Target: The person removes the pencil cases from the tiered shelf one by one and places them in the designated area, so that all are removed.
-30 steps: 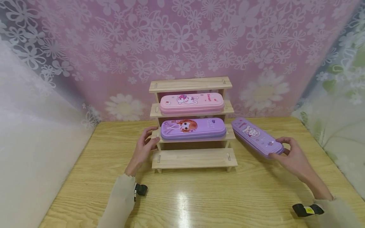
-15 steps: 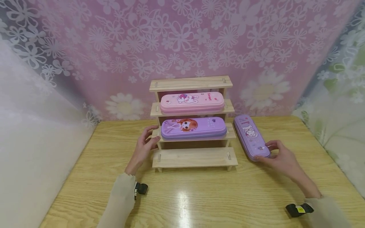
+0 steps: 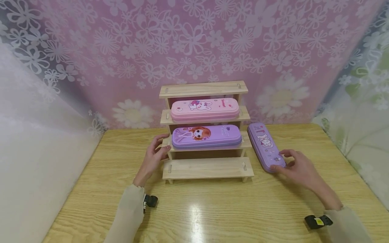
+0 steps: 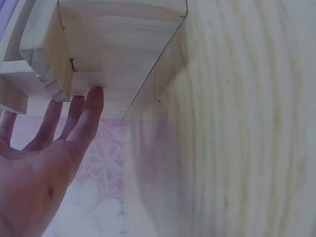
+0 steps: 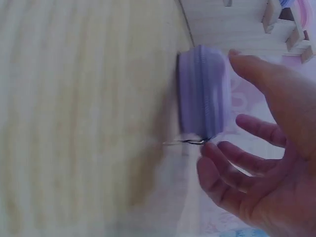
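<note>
A stepped wooden rack (image 3: 208,168) stands on the table. On one step lies a purple pencil case (image 3: 206,136) with a red-haired girl on its lid; on the step above is a pink pencil case (image 3: 205,108) with a rabbit. My left hand (image 3: 153,155) grips the left end of the rack, and the left wrist view shows several fingers (image 4: 89,113) against its side panel. Right of the rack, a lilac pencil case (image 3: 266,147) lies slanted on the table. My right hand (image 3: 301,170) is spread loosely around its near end, thumb and fingers beside the case.
The rack's top step (image 3: 203,89) and bottom step (image 3: 208,167) are bare. Behind the wooden table (image 3: 182,216) hangs a pink flowered curtain (image 3: 194,44), with pale cloths at both sides. Dark camera straps circle both wrists.
The right hand brought the lilac pencil case leftward and down beside the rack, turning it. Over the last half second its fingers loosened around the case. The left hand stayed at the rack.
</note>
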Demonstrator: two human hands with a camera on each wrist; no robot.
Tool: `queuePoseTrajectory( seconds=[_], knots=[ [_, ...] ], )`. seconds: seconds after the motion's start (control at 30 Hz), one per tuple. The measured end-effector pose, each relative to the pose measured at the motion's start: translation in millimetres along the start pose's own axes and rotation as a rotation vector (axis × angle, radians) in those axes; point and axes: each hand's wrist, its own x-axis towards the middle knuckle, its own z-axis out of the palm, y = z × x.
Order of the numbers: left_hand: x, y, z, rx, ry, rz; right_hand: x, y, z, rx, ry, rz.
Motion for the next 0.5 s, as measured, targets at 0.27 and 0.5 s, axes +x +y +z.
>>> queuePoseTrajectory(
  seconds=[0.27,0.5],
  knots=[
    [0.1,2.4,0.9,0.01,0.0,-0.019,9,-25,-6,0.016,0.243,-0.208],
    [-6.3,21.8,2.6,-0.002,-0.013,-0.036,25,-53,1,0.109,0.282,-0.446]
  ],
)
